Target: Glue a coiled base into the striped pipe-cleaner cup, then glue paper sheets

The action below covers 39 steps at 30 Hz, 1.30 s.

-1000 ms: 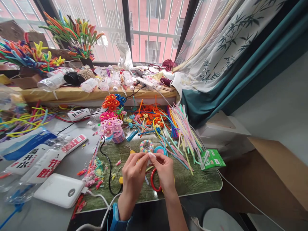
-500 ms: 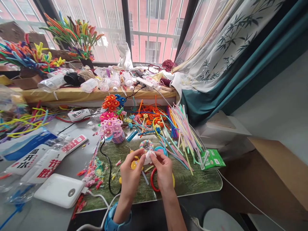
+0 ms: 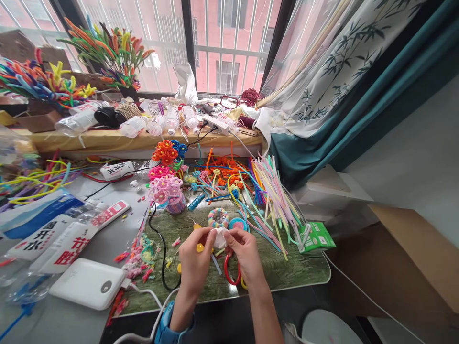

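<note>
Over the green mat (image 3: pixel 283 272), both my hands pinch a crumpled white tissue (image 3: pixel 220 238) between thumbs and fingers. My left hand (image 3: pixel 195 251) grips its left side and my right hand (image 3: pixel 245 253) its right side. Just beyond the fingertips lies a pastel striped ring (image 3: pixel 212 219), with a blue round piece with a pink centre (image 3: pixel 238 223) beside it. A yellow tool (image 3: pixel 199 247), partly hidden, lies behind my left hand. Under my right hand are scissors with a red loop handle (image 3: pixel 226 271), their blades hidden.
Pipe cleaner flowers (image 3: pixel 167 184) stand at the back of the mat. A bundle of pastel stems (image 3: pixel 276 200) and a green packet (image 3: pixel 317 237) lie right. Leftwards are a white power bank (image 3: pixel 88 283), bottles and a black cable (image 3: pixel 163 267).
My hands have shifted slightly nearer to me and turned the tissue, so more of the striped ring shows. The right hand now covers more of the yellow handle part below it.
</note>
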Each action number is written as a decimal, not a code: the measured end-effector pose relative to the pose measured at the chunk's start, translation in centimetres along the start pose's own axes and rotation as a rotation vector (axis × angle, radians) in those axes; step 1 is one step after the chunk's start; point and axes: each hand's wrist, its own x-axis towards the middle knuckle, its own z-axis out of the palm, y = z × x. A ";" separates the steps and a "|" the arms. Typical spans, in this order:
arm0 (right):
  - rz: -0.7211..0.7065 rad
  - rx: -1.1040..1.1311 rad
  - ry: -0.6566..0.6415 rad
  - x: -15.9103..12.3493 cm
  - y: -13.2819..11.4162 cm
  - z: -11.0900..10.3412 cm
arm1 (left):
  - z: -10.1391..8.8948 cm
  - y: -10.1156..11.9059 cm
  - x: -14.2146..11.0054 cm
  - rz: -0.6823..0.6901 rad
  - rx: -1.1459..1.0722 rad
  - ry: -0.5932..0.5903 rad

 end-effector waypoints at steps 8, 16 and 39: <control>0.015 -0.017 -0.011 -0.1 -0.1 0.1 | 0.0 0.1 0.1 0.107 0.010 -0.084; -0.009 0.019 0.101 -0.2 0.1 0.2 | 0.1 -0.5 -0.1 -0.240 -0.368 -0.176; -0.068 -0.038 0.150 0.1 0.7 0.3 | 0.8 -1.1 -0.2 0.068 -0.112 0.009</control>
